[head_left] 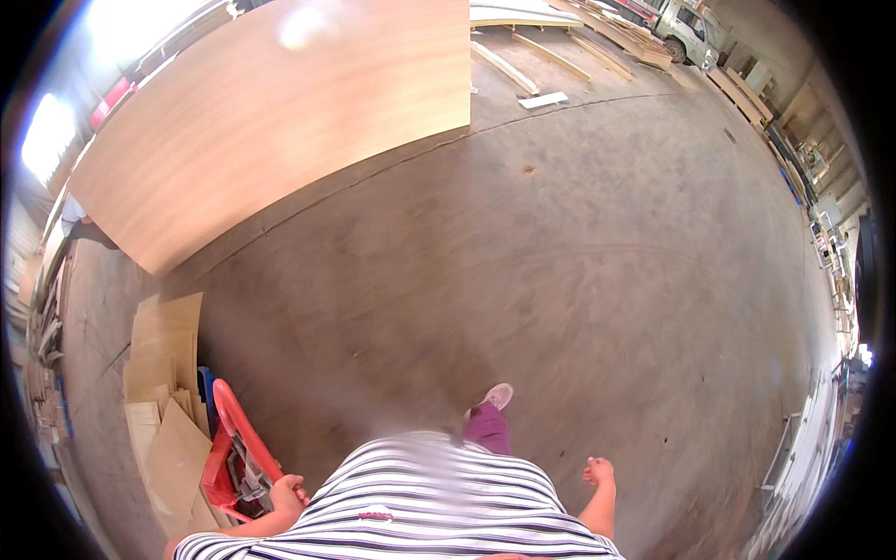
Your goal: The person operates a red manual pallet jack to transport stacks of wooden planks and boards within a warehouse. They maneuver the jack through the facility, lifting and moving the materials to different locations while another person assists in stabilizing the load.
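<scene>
The fingers of the left hand [291, 491] curl around the near end of a red tubular frame [245, 427], low on the person's left side. The fingers of the right hand [598, 472] are bent in narrow, like a loose fist, well apart from the frame and out over the floor on the other side.

The frame slants up and away from the left hand, with grey metal parts [250, 478] inside its loop. Just beyond it on the left are tan sheets [163, 369] of uneven size, and a strip of something blue [205, 385] shows between them and the frame.

Between the hands is a striped shirt [420, 485], then a purple trouser leg [487, 428] and a pale shoe [499, 396] on the concrete floor [560, 280]. Farther out, a large wood-toned panel [280, 121] fills the upper left; timber strips [551, 56] and a white vehicle [689, 34] are at the upper right
</scene>
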The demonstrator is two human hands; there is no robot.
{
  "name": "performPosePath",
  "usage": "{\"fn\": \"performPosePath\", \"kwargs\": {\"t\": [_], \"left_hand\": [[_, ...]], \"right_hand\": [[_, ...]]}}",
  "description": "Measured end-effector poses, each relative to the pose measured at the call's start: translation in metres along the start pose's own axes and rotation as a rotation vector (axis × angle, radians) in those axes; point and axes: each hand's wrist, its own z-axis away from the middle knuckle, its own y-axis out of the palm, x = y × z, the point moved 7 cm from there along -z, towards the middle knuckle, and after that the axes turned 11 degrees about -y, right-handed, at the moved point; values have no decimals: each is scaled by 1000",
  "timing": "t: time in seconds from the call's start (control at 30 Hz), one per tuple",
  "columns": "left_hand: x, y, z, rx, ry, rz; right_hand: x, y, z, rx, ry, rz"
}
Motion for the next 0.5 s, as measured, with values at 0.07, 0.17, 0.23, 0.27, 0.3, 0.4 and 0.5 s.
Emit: {"fn": "performPosePath", "kwargs": {"t": [0.07, 0.17, 0.23, 0.27, 0.3, 0.4, 0.5], "left_hand": [[-30, 46, 34, -58, -187, 239], [-63, 99, 48, -137, -323, 383], [-92, 136, 66, -170, -333, 372], [-107, 153, 76, -198, -315, 347], [-108, 162, 75, -174, -310, 335], [-151, 198, 87, -143, -154, 180], [-177, 239, 71, -41, 63, -33]], "right_hand": [[31, -31, -57, -33, -82, -82], [123, -71, -111, -9, -275, 70], [191, -96, -150, 23, -471, 337], [231, -109, -162, 48, -500, 338], [307, -129, -149, 78, -523, 349], [431, -164, -175, 108, -645, 266], [565, -206, -219, 115, -755, 217]]}}
